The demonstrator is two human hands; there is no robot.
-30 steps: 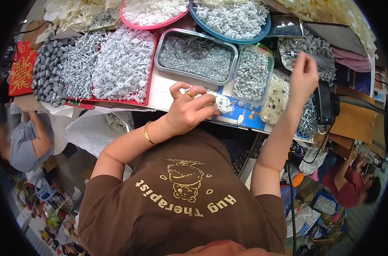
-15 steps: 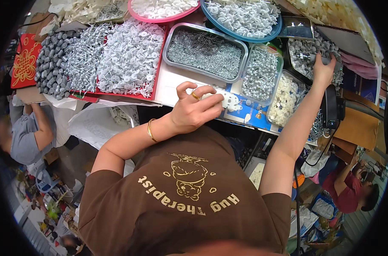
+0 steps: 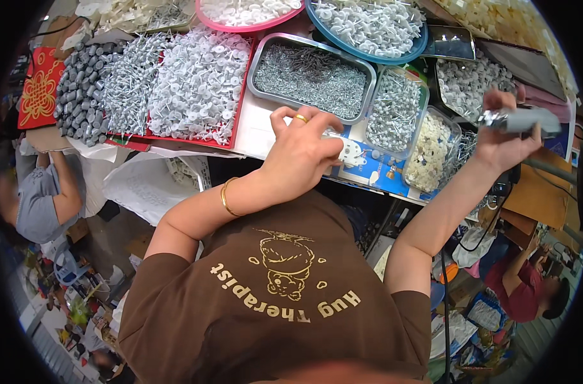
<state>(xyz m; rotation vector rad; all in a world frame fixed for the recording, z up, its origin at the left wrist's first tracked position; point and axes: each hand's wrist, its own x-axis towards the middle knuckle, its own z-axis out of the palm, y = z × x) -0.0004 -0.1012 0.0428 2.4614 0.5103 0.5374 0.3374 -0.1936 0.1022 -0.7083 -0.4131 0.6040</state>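
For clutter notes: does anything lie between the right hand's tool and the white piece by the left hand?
Yes: cream pieces lie between the grey tool and the white piece; whether they sit high enough to obstruct is unclear.

workshop | metal tray (image 3: pixel 252 69) of fasteners (image 3: pixel 336 83) | blue basin (image 3: pixel 394 61) of white parts (image 3: pixel 371 29)

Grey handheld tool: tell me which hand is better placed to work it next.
Right, I'd judge. The right hand has its fingers around the grey handheld tool, while the left hand is by the flat white part, well away from the tool.
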